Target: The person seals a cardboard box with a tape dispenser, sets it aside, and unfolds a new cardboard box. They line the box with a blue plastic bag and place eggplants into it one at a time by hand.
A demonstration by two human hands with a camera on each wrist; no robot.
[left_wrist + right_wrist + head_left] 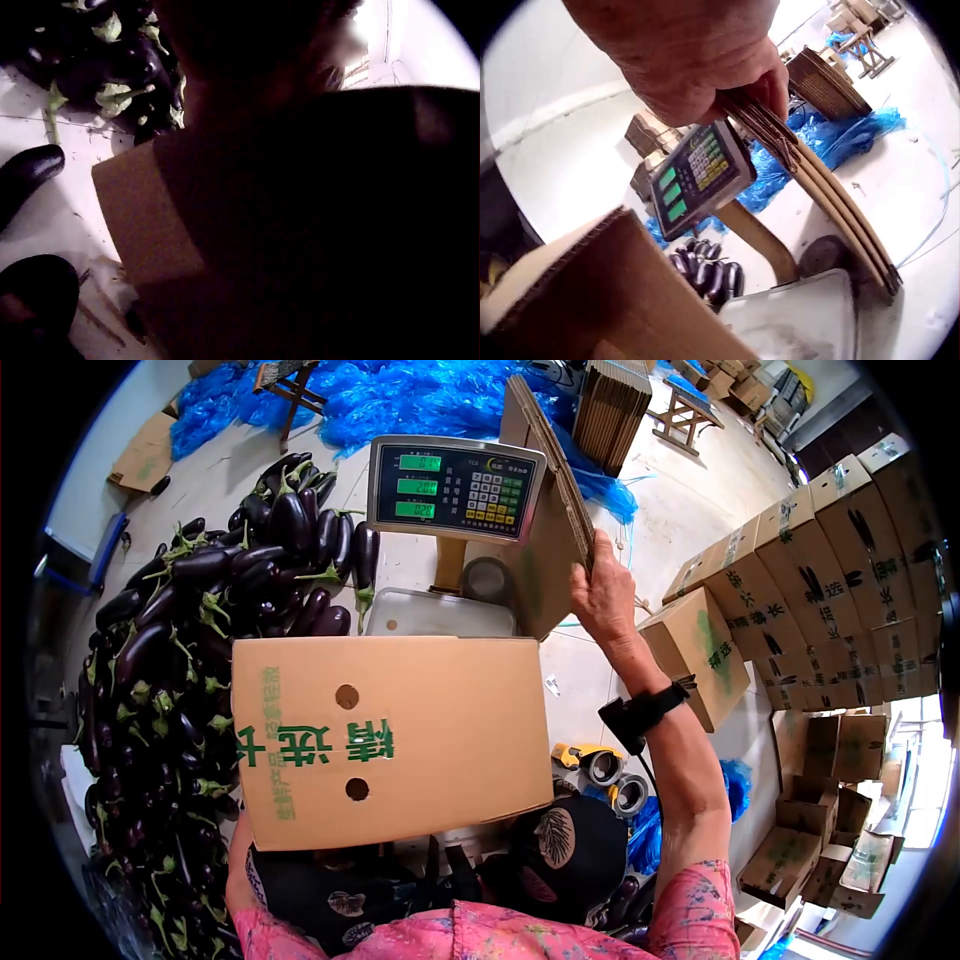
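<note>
My right hand [605, 590] grips the top edge of a few flattened cardboard boxes [545, 550], standing on edge beside the weighing scale [457, 488]. In the right wrist view its fingers curl over the layered edges of the flattened boxes [840, 202]. A brown carton [460, 710] with green printing and two round holes lies across the front of my body. The left forearm [240, 865] runs up behind the carton, which hides the left hand in the head view. In the left wrist view a dark shape [247, 45] fills the top, too dark to show the fingers.
A large heap of eggplants [170, 660] covers the floor at left. The scale's metal platform [440, 615] lies beyond the carton. Stacked printed cartons [820, 560] stand at right, tape rolls [605, 768] nearer. Blue plastic film [400, 405] and bundled flat cardboard [612, 415] are behind.
</note>
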